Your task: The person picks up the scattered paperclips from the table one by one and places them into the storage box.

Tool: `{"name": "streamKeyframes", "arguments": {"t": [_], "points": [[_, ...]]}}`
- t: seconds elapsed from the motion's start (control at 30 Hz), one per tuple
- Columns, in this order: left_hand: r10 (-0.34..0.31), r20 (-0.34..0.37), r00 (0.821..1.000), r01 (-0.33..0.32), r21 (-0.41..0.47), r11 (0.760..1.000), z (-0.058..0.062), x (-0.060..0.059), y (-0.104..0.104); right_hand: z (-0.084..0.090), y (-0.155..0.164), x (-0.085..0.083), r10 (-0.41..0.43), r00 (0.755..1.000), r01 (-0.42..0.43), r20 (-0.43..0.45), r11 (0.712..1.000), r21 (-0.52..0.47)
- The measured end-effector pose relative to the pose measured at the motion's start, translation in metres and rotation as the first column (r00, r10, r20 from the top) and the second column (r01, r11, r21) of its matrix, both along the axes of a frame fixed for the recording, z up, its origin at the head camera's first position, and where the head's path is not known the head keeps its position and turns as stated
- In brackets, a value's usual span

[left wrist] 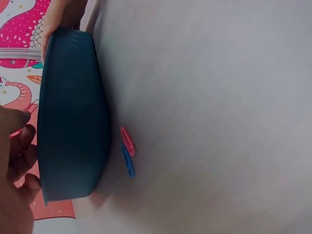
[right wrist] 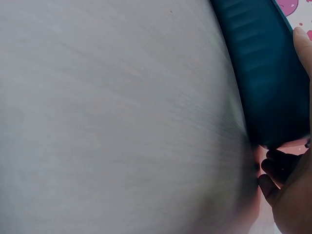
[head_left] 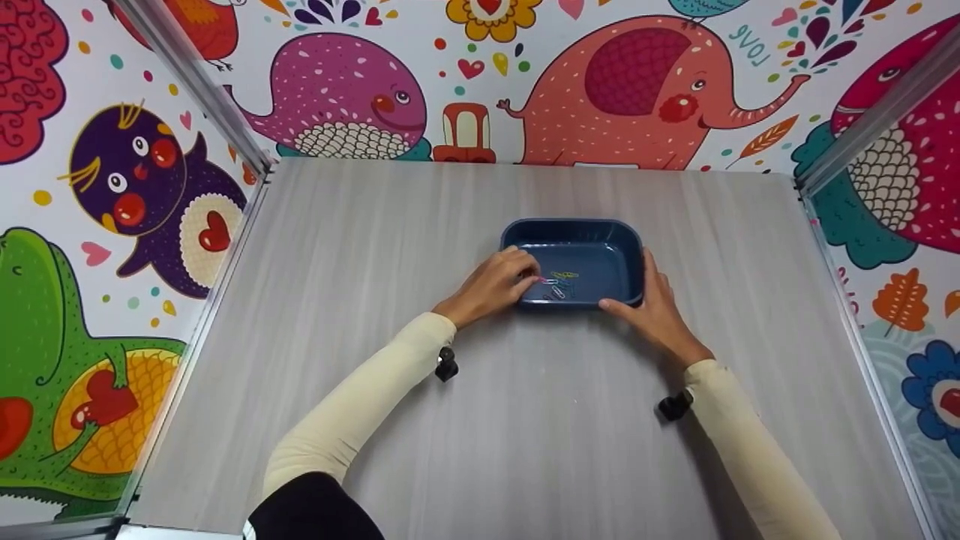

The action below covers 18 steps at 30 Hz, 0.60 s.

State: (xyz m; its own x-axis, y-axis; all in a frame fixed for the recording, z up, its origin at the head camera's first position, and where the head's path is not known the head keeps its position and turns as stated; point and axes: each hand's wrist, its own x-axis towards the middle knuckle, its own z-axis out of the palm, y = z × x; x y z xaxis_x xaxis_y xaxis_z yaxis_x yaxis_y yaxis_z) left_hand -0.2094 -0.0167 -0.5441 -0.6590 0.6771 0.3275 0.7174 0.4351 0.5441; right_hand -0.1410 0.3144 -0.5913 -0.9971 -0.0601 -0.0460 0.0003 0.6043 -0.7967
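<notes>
A dark blue tray (head_left: 626, 247) stands on the table, with several coloured paper clips (head_left: 562, 286) gathered in its left front part. My left hand (head_left: 495, 283) reaches over the left rim and pinches a pink paper clip (head_left: 541, 279) between thumb and fingertip, close to the others. At the opposite end, my right hand (head_left: 654, 315) grips the tray, its thumb on the front rim and its fingers along the right side. In the left wrist view a pink clip (left wrist: 127, 141) and a blue clip (left wrist: 127, 161) lie on the table beside the tray's outer wall (left wrist: 73, 117).
The grey wood-grain table (head_left: 487, 435) carries the tray near its middle. Walls printed with cartoon animals (head_left: 615, 90) enclose the back and sides, with metal frame rails (head_left: 202, 82) at the corners. Small black cameras (head_left: 447, 365) sit at both wrists.
</notes>
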Motion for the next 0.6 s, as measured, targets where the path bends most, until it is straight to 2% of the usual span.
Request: {"name": "streamKeyframes", "arguments": {"t": [0.33,0.6], "points": [[-0.062,-0.054,0.997,0.059,-0.046,0.997,0.001,-0.006,0.008,0.0,0.0,0.0,-0.003,1.0,0.003,0.004,1.0,0.02],[-0.121,-0.076,0.99,0.108,-0.162,0.981,-0.001,-0.009,0.02,0.002,0.0,0.001,-0.008,1.0,0.008,0.031,1.0,0.019]]}}
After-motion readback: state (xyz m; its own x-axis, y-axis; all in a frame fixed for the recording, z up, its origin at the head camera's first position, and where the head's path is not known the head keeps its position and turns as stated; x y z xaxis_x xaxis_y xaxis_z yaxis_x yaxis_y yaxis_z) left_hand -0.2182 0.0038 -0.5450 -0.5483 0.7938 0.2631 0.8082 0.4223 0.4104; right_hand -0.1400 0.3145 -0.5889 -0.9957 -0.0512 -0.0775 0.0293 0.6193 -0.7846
